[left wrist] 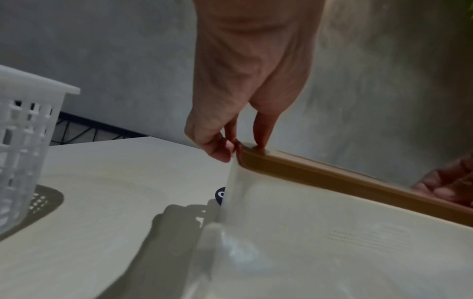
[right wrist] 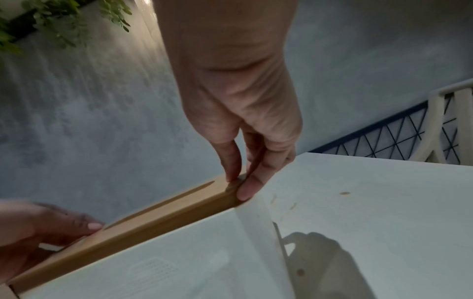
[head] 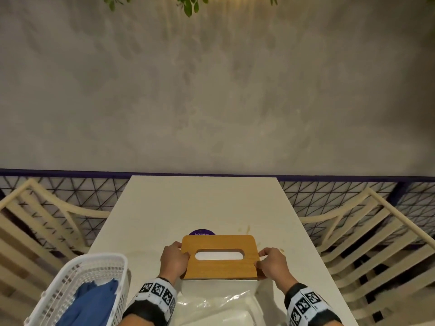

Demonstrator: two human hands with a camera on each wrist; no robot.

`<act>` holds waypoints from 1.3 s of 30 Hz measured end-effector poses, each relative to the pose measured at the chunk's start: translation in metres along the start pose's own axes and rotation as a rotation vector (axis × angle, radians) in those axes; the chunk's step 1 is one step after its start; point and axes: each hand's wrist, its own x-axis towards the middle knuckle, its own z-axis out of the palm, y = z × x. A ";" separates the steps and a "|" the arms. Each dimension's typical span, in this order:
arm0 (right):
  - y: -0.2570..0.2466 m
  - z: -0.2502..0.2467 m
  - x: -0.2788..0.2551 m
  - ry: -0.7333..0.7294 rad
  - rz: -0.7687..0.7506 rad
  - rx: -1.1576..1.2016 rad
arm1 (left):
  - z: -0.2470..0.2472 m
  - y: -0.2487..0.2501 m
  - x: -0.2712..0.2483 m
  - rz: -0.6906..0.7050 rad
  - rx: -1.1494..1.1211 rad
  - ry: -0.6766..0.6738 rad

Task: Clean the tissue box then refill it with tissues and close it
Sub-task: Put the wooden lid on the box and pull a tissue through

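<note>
squarely between both, wooden lid [head: 220, 256] on tissue box [head: 219, 288], left hand [head: 174, 261] and right hand [head: 273, 263] pinching its ends

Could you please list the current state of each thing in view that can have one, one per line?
Wooden lid: on top of the box, gripped at both ends.
White tissue box: upright on the table, lid on it.
Left hand: pinching the lid's left end.
Right hand: pinching the lid's right end.
White basket: upright, blue cloth inside.
Clear plastic wrapper: lying crumpled near the box.
</note>
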 end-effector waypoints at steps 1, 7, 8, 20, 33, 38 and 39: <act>0.001 0.000 0.000 0.005 -0.004 0.009 | 0.002 -0.001 0.000 0.004 -0.005 0.006; 0.008 -0.003 0.001 -0.041 -0.031 -0.082 | 0.006 -0.004 0.002 0.024 0.027 0.001; 0.009 -0.004 0.002 -0.038 -0.029 -0.085 | 0.007 -0.004 0.003 0.023 0.035 -0.006; -0.014 -0.005 0.021 -0.407 -0.437 -0.625 | -0.007 0.010 0.010 0.377 0.536 -0.325; -0.026 -0.006 0.038 -0.503 -0.418 -0.996 | -0.014 0.022 0.020 0.393 0.890 -0.488; -0.017 0.000 0.043 -0.480 -0.424 -0.958 | -0.010 0.017 0.022 0.404 0.864 -0.464; -0.015 -0.002 0.042 -0.491 -0.418 -0.935 | -0.011 0.015 0.020 0.406 0.853 -0.463</act>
